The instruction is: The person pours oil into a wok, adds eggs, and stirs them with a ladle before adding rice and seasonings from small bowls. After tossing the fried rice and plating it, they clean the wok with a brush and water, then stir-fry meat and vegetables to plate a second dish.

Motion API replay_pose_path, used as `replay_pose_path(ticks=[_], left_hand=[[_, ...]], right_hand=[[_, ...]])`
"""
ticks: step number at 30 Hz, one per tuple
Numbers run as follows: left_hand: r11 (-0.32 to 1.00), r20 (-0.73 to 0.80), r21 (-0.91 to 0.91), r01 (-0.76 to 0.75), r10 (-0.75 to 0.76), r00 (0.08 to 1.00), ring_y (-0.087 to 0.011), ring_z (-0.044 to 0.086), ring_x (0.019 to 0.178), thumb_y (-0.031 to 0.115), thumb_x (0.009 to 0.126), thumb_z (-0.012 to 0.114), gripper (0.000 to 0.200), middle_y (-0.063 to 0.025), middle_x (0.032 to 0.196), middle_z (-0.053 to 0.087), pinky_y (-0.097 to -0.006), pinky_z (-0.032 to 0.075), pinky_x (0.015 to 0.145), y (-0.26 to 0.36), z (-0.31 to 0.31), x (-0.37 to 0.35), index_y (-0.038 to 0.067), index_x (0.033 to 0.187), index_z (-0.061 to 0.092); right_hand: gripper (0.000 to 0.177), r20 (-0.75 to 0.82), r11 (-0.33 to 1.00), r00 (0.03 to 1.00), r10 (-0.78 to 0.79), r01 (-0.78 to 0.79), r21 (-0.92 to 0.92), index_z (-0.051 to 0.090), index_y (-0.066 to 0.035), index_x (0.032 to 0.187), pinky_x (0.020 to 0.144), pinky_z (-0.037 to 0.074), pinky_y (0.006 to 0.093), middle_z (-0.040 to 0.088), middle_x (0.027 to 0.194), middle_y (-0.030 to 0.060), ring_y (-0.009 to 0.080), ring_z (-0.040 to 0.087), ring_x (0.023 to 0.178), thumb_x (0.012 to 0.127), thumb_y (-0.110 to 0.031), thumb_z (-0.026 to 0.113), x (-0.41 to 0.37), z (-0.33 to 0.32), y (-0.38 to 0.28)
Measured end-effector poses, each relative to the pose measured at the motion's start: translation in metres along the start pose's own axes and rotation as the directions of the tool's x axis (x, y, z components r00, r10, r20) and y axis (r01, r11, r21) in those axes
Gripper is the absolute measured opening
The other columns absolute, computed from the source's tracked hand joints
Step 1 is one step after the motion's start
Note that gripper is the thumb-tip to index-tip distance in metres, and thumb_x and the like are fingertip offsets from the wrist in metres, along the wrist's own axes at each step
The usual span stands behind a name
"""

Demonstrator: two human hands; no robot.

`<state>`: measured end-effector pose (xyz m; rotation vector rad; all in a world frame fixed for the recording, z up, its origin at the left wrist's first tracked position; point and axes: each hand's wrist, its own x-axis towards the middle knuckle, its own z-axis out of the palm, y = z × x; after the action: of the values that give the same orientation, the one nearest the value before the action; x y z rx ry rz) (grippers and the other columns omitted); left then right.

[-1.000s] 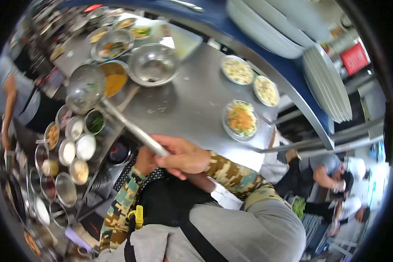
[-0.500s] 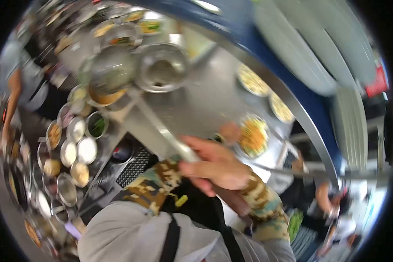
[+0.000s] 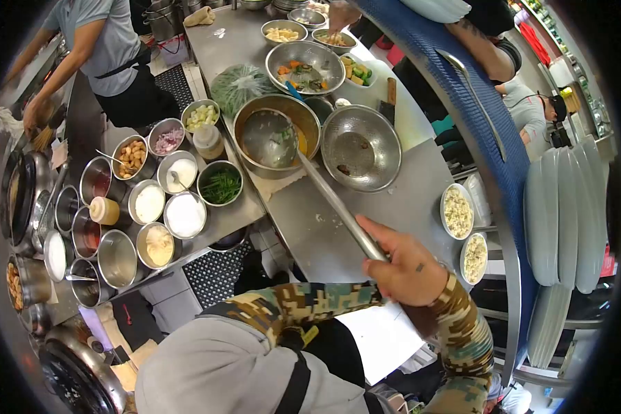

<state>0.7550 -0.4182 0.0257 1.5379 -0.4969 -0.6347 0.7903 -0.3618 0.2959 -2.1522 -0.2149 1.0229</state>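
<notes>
Busy kitchen, with a long steel counter [image 3: 400,200] in front. Nearest, the right hand [image 3: 408,269] is closed tight round the end of a ladle [image 3: 331,200]. The left hand is hidden behind it, so I cannot tell if it holds anything. The ladle's cup sits in the sauce bowl [image 3: 283,102], just over the orange sauce. I think it is best to hold the long handle steady and the cup level, low inside the bowl, so nothing drips.

Counting: one ladle. Three big bowls, with the bare bowl [image 3: 379,138] beside the sauce bowl and the veg bowl [image 3: 324,52] behind. Two small dishes [image 3: 442,207] of pale food by the right edge. Two squeeze bottles [image 3: 209,141] among the little tubs [image 3: 117,261] on the left. Far off, another person [image 3: 100,41] works
</notes>
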Motion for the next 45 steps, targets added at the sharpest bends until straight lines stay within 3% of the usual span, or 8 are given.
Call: replay_pose_path(ticks=[5, 10, 18, 21, 25, 28, 34, 45], left_hand=[[0.953, -0.088, -0.281, -0.114, 0.093, 0.992, -0.0129, 0.061, 0.064, 0.021, 0.083, 0.066, 0.023, -0.0042, 0.071, 0.063, -0.0286, 0.049, 0.056, 0.027, -0.083, -0.091, 0.000, 0.092, 0.069], [0.937, -0.336, -0.345, 0.057, -0.180, 0.924, -0.0084, 0.056, 0.066, 0.015, 0.081, 0.068, 0.016, -0.0006, 0.072, 0.063, -0.0242, 0.046, 0.058, 0.001, -0.175, -0.203, 0.002, 0.089, 0.068], [0.836, -0.693, -0.543, -0.075, -0.396, 0.603, -0.0062, 0.053, 0.063, 0.004, 0.085, 0.061, 0.011, -0.0002, 0.073, 0.060, -0.0213, 0.044, 0.058, -0.023, -0.231, -0.297, 0.002, 0.076, 0.057], [0.811, -0.717, -0.571, -0.129, -0.417, 0.558, -0.0065, 0.055, 0.064, 0.005, 0.087, 0.059, 0.011, -0.0023, 0.076, 0.061, -0.0220, 0.047, 0.059, -0.015, -0.245, -0.306, 0.002, 0.078, 0.055], [0.782, -0.728, -0.596, -0.183, -0.430, 0.534, -0.0099, 0.060, 0.066, 0.003, 0.087, 0.058, 0.010, -0.0056, 0.079, 0.062, -0.0250, 0.054, 0.062, -0.014, -0.254, -0.307, 0.001, 0.079, 0.052], [0.772, -0.730, -0.605, -0.195, -0.439, 0.524, -0.0106, 0.061, 0.066, 0.002, 0.087, 0.058, 0.009, -0.0061, 0.080, 0.062, -0.0252, 0.054, 0.062, -0.018, -0.257, -0.307, 0.001, 0.079, 0.053], [0.773, -0.772, -0.584, -0.248, -0.434, 0.465, -0.0108, 0.059, 0.061, 0.002, 0.086, 0.059, 0.009, -0.0061, 0.077, 0.063, -0.0245, 0.052, 0.058, -0.021, -0.258, -0.297, 0.001, 0.079, 0.054], [0.737, -0.802, -0.578, -0.350, -0.435, 0.409, -0.0129, 0.060, 0.056, 0.001, 0.084, 0.059, 0.010, -0.0076, 0.074, 0.063, -0.0258, 0.054, 0.054, -0.026, -0.254, -0.283, 0.001, 0.075, 0.054]], right_hand=[[0.062, -0.149, 0.800, 0.919, -0.366, 0.228, -0.556, 0.034, 0.003, 0.144, 0.076, 0.050, 0.0345, 0.063, 0.103, 0.0267, 0.0248, 0.066, 0.087, 0.086, -0.007, 0.055, 0.020, 0.027, 0.034], [0.059, -0.016, 0.974, 0.979, 0.206, -0.203, 0.096, 0.037, 0.005, 0.143, 0.077, 0.051, 0.0339, 0.061, 0.118, 0.0271, 0.0255, 0.066, 0.087, 0.087, -0.001, 0.054, 0.004, 0.008, -0.028], [0.064, -0.222, 0.909, 0.940, -0.259, 0.159, -0.385, 0.035, 0.002, 0.144, 0.070, 0.050, 0.0378, 0.062, 0.094, 0.0261, 0.0359, 0.061, 0.074, 0.084, -0.002, 0.056, 0.030, 0.026, 0.001], [0.063, -0.154, 0.971, 0.987, 0.056, -0.090, -0.221, 0.039, 0.000, 0.144, 0.067, 0.047, 0.0266, 0.065, 0.091, 0.0210, 0.0145, 0.057, 0.072, 0.083, 0.001, 0.057, 0.031, 0.017, -0.027], [0.063, -0.173, 0.931, 0.956, -0.238, 0.174, -0.322, 0.039, -0.001, 0.144, 0.059, 0.045, 0.0244, 0.066, 0.091, 0.0178, 0.0104, 0.053, 0.059, 0.083, 0.000, 0.057, 0.044, 0.022, -0.012], [0.062, -0.079, 0.933, 0.990, -0.117, 0.083, -0.349, 0.037, 0.005, 0.142, 0.087, 0.049, 0.0381, 0.059, 0.120, 0.0300, 0.0430, 0.063, 0.100, 0.083, -0.003, 0.055, 0.049, 0.019, -0.032], [0.066, 0.156, 0.904, 0.948, 0.279, -0.314, 0.290, 0.031, 0.000, 0.147, 0.050, 0.052, 0.0311, 0.065, 0.089, 0.0151, 0.0177, 0.064, 0.060, 0.086, -0.004, 0.057, 0.057, -0.003, -0.038], [0.057, 0.127, 0.539, 0.980, 0.152, -0.190, 0.821, 0.036, -0.003, 0.145, 0.035, 0.040, 0.0218, 0.060, 0.083, 0.0126, 0.0087, 0.051, 0.049, 0.090, -0.005, 0.052, 0.027, -0.007, -0.021]])
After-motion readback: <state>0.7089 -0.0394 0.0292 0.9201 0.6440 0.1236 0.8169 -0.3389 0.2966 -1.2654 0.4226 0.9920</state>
